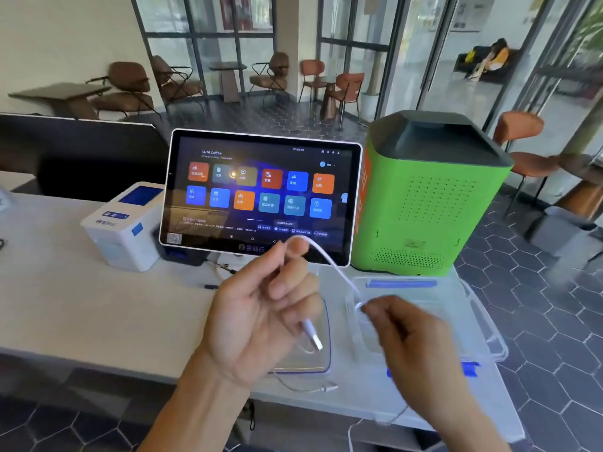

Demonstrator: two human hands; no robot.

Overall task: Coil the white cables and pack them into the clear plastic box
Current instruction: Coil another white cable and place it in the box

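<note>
The right hand (414, 334), in the lower right of the frame, is smeared by motion; its fingertips appear to pinch the white cable (329, 259), though the blur makes the exact grip hard to read. The left hand (261, 308), at lower centre, faces palm-up with its fingers curled round the same cable, whose plug end hangs below the fingers. From the left fingers the cable arcs up and right, then down to the right hand.

The clear plastic box (470, 308) sits on the white counter (81, 308) at right, partly hidden behind the right hand; a blue latch shows at its far edge and another near the wrist. A clear lid (323, 363) with a blue rim lies behind the left hand, mostly covered. A second white cable (306, 388) lies at the counter's near edge.

The touchscreen (261, 194) at centre reads "SOTA Coffee"; the tile labels are too small to make out. A white printer (124, 223) stands at left and a green machine (427, 197) at right.
</note>
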